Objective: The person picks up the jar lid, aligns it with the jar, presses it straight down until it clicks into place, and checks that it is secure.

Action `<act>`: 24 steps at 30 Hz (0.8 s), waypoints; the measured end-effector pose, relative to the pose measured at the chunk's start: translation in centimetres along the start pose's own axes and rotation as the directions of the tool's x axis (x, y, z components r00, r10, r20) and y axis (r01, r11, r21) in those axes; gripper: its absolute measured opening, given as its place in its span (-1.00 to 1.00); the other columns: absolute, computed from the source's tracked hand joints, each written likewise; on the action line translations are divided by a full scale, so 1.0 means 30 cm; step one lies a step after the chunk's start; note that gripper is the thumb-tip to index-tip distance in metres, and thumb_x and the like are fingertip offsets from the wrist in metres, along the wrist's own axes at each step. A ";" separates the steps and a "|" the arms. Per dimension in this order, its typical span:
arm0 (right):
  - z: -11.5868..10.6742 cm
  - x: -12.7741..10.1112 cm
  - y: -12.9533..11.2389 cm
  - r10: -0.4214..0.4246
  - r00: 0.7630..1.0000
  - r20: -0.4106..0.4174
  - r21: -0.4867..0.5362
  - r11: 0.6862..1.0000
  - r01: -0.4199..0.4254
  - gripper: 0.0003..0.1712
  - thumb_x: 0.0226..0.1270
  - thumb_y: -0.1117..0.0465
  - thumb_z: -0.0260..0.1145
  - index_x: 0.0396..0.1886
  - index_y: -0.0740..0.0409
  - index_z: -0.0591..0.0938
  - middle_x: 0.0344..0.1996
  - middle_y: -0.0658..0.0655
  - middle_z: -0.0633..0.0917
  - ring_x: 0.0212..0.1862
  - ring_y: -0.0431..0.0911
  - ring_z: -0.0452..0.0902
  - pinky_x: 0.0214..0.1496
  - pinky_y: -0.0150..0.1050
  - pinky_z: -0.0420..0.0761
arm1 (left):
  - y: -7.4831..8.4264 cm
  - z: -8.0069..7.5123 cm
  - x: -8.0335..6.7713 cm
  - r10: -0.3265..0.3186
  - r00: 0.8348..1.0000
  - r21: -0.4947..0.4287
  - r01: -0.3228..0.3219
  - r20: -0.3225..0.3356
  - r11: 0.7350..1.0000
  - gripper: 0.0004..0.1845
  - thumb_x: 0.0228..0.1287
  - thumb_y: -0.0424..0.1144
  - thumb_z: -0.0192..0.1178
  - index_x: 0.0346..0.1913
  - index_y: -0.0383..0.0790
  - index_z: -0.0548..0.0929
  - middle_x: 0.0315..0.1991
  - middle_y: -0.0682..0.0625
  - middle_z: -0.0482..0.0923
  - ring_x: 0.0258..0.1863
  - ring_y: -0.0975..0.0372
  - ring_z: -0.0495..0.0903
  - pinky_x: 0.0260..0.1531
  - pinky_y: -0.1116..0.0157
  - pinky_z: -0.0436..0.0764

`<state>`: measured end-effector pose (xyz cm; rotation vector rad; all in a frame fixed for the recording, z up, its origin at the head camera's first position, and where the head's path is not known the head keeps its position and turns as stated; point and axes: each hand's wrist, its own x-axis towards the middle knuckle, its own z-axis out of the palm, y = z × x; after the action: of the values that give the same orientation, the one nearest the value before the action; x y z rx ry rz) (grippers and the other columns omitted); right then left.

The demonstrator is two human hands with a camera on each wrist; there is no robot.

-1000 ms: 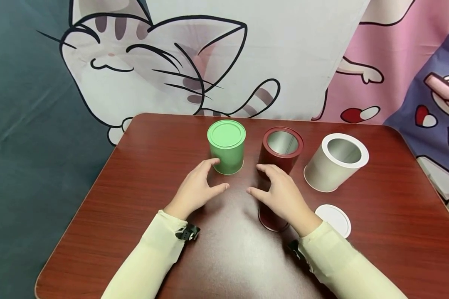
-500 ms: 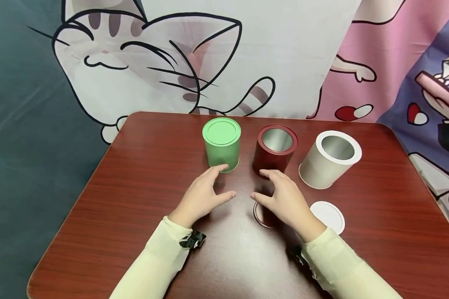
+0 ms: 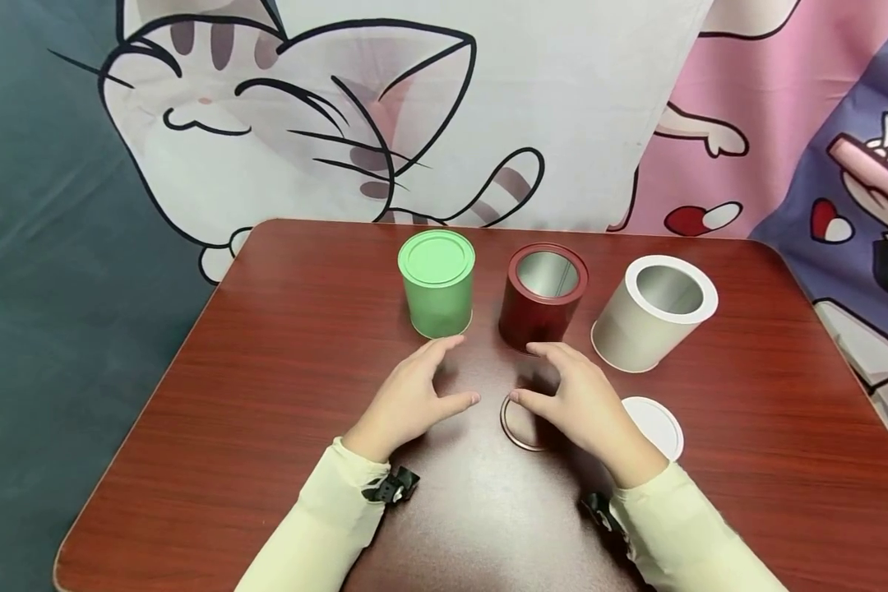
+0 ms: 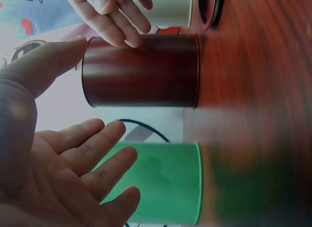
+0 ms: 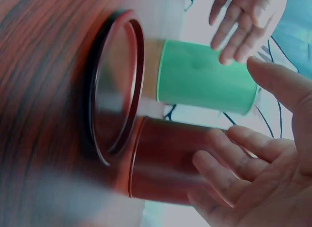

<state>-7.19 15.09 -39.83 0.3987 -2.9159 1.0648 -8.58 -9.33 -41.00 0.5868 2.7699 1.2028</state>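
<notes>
My left hand [image 3: 413, 400] hovers over the table just in front of a green can [image 3: 438, 288], its fingers spread and holding nothing. A green lid covers that can. To its right is a dark red can [image 3: 538, 308] without a lid, its metal inside showing. My right hand [image 3: 588, 403] is in front of the red can, fingers relaxed and thumb apart, with nothing in it. Partly below the right hand lies a dark red ring-rimmed lid [image 5: 139, 80] on the table. A white lid [image 3: 654, 429] lies beside the right wrist, partly hidden by it.
A white can [image 3: 629, 333], uncovered, stands to the right of the red one. All three cans are in a row toward the far edge of the brown wooden table [image 3: 215, 427]. Behind the table hangs a cloth [image 3: 599, 99] printed with a cat.
Both hands have drawn back from the cans toward the person and shifted slightly right, still empty. The head view has turned a little. The cans and lids stay in place.
</notes>
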 end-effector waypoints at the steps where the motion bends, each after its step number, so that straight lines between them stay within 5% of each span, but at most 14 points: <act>1: -0.003 -0.004 0.004 0.000 1.000 0.003 0.003 1.000 0.000 -0.29 0.12 0.07 0.56 0.24 0.26 0.58 0.17 0.21 0.63 0.26 0.12 0.50 0.28 0.12 0.45 | 0.001 0.004 -0.002 0.007 1.000 0.001 -0.007 0.005 1.000 -0.18 0.12 -0.01 0.48 0.44 -0.13 0.41 0.35 0.04 0.46 0.34 0.18 0.43 0.32 0.12 0.41; 12: -0.014 -0.059 0.044 0.014 1.000 0.020 0.005 1.000 -0.014 -0.29 0.11 0.05 0.57 0.22 0.26 0.60 0.15 0.20 0.64 0.26 0.12 0.50 0.28 0.14 0.44 | 0.016 0.048 -0.022 0.081 0.995 -0.010 -0.081 0.055 0.997 -0.21 0.14 -0.03 0.46 0.40 -0.21 0.43 0.33 0.01 0.48 0.30 0.15 0.47 0.30 0.14 0.43; 24: -0.014 -0.099 0.065 -0.011 1.000 0.016 -0.027 1.000 0.011 -0.29 0.07 0.07 0.59 0.19 0.27 0.60 0.12 0.18 0.64 0.22 0.13 0.52 0.22 0.15 0.47 | 0.008 0.095 -0.035 0.090 0.991 -0.012 -0.089 0.097 0.996 -0.22 0.15 -0.02 0.45 0.40 -0.22 0.44 0.28 -0.03 0.51 0.22 0.12 0.51 0.25 0.15 0.46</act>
<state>-4.81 17.48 -41.03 0.4241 -2.9351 1.0249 -6.93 -7.60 -42.90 0.7559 2.6829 1.1675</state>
